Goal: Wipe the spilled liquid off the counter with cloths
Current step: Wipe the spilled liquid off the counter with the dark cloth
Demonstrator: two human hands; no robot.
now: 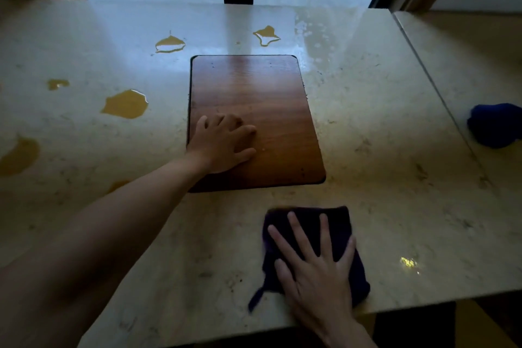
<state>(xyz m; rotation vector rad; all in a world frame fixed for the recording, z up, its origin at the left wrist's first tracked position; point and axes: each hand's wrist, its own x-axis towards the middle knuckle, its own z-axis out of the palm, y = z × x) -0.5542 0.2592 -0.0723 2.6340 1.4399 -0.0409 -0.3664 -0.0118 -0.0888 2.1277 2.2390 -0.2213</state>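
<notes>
Several yellow puddles lie on the pale stone counter (381, 127): a large puddle (125, 104) at the left, a small one (58, 83) beyond it, another (18, 157) at the left edge, and two (170, 44) (267, 35) near the window. My right hand (313, 265) presses flat, fingers spread, on a dark purple cloth (339, 223) near the counter's front edge. My left hand (223, 144) rests open, palm down, on the wooden board (262, 93) set in the middle of the counter.
A crumpled blue cloth (495, 124) lies on the adjoining counter section at the right. A window runs along the far edge. The counter's front edge is just below my right hand. A wet streaky patch (313, 37) shines at the far right.
</notes>
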